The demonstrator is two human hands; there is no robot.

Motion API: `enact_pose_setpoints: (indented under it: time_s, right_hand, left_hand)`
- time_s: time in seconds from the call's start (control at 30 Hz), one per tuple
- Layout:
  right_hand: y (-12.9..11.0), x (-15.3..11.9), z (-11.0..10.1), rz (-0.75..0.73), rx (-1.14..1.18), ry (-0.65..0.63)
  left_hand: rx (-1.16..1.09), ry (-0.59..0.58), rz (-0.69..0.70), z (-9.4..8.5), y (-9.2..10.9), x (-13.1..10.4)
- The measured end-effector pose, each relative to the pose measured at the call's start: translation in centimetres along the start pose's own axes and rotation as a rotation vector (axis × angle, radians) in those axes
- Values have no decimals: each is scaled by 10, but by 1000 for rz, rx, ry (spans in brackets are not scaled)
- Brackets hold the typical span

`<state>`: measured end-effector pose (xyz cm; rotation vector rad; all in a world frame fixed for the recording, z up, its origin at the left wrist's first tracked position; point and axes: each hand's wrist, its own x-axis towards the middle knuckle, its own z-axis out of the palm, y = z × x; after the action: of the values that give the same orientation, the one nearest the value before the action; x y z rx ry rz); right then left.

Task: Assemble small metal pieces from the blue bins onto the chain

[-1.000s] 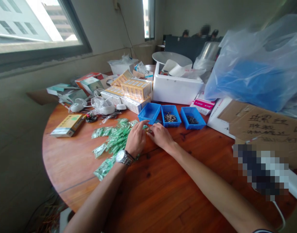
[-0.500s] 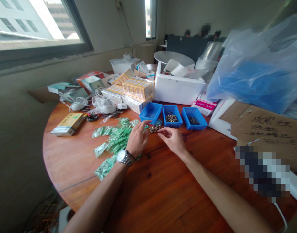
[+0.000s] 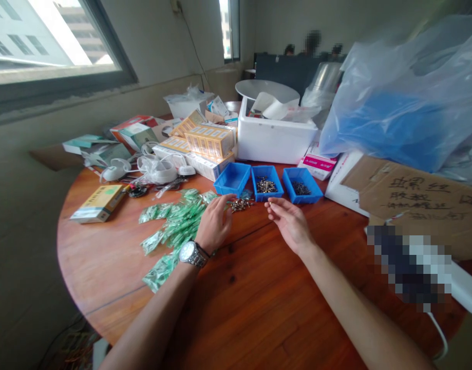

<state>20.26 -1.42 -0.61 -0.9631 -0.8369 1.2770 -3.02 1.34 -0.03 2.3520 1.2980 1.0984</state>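
A small loose pile of metal screws lies on the wooden table between my hands. My left hand, with a watch on the wrist, rests at the pile's left side with its fingers stretched out and apart, holding nothing. Just right of the pile, my right hand is raised with thumb and forefinger pinched on a tiny shiny screw. Behind the pile stand three blue trays: a bare one, one with shiny screws and one with dark screws. Green plastic packets spread out beside my left hand.
Orange-and-white boxes and a white foam box stand behind the trays. White round devices with cables and a yellow box are at the left. A cardboard carton with a plastic bag is at the right.
My right hand has lifted away from the pile to the right, a small screw between its fingertips. My left hand stays beside the pile. The view has shifted slightly.
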Motion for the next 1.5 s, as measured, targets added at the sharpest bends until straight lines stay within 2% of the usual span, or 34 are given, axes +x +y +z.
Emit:
enact_pose_setpoints:
  time_s: [0.2,0.33,0.53,0.67,0.8,0.93,1.03,1.17,1.27,1.33,1.4,1.5]
  right_hand:
    - [5,-4,-6,-399,-606,-47]
    - [0,0,-5,-570,-777,-64]
    - [-18,43,-1,-764,-929,-21]
    - [-24,73,-3,-829,-1084,-38]
    - [-16,69,3,-830,-1158,-71]
    - [5,47,18,-724,-1194,-242]
    - [21,41,29,-627,-1286,-344]
    - [33,45,36,-573,-1415,-388]
    - [37,47,38,-568,-1450,-370]
    - [39,45,38,-572,-1389,-345]
    - [38,39,37,-550,-1224,-320]
    - [34,23,32,-375,-822,-287]
  left_hand:
    - [4,-23,-3,-1,2,0]
    - [-6,-22,1,-1,3,0]
    - [-5,-18,-4,0,1,0]
    - [0,-16,-5,-1,2,1]
    - [1,-15,-10,-1,2,1]
    - [-2,-4,-4,0,0,1]
    - [4,2,-4,0,-1,1]
    - [14,-2,-13,-1,1,1]
    - [14,-12,-12,-2,3,2]
    - [10,-12,-12,-2,2,2]
    - [6,-3,-8,-2,1,2]
    - [8,14,1,-1,0,1]
